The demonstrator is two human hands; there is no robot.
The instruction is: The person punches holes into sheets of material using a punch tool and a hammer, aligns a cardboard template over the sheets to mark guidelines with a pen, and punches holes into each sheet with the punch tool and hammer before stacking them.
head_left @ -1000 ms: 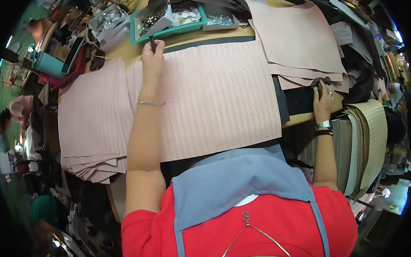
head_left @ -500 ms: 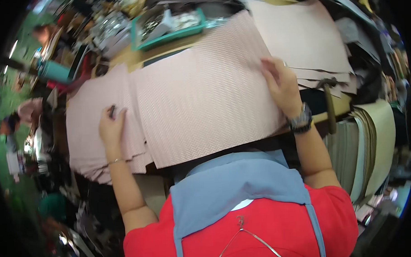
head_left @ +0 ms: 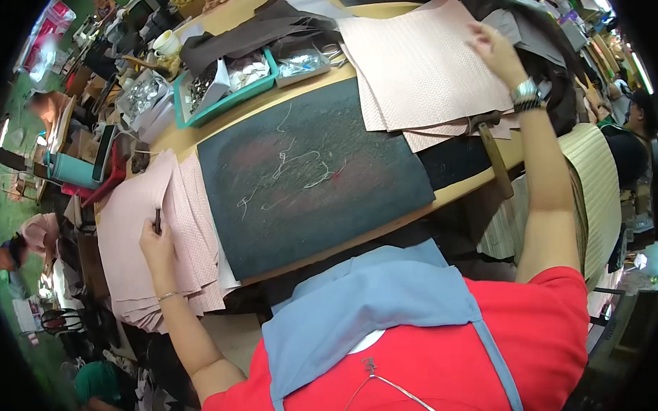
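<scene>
My left hand [head_left: 157, 248] is closed around a small dark tool [head_left: 157, 221] that points up over the left stack of pink textured sheets [head_left: 131, 234]. My right hand [head_left: 493, 49] is over the upper right edge of another pink sheet stack [head_left: 425, 64], its fingers apart. Between the stacks lies a dark mat [head_left: 307, 206], bare except for loose pale threads [head_left: 298, 159]. A hammer [head_left: 494, 152] with a wooden handle rests at the lower edge of the right stack, below my right hand.
Behind the mat stands a teal tray [head_left: 275, 73] with small metal parts, beside a small box [head_left: 302, 67] of clear packets. Dark material [head_left: 254, 34] lies behind them. Folded sheets [head_left: 593, 189] hang at the right. Other people are at the left and right edges.
The large pink sheet has left the mat, baring its surface. My right hand has moved up and right to the right stack. My left hand remains over the left stack with the dark tool.
</scene>
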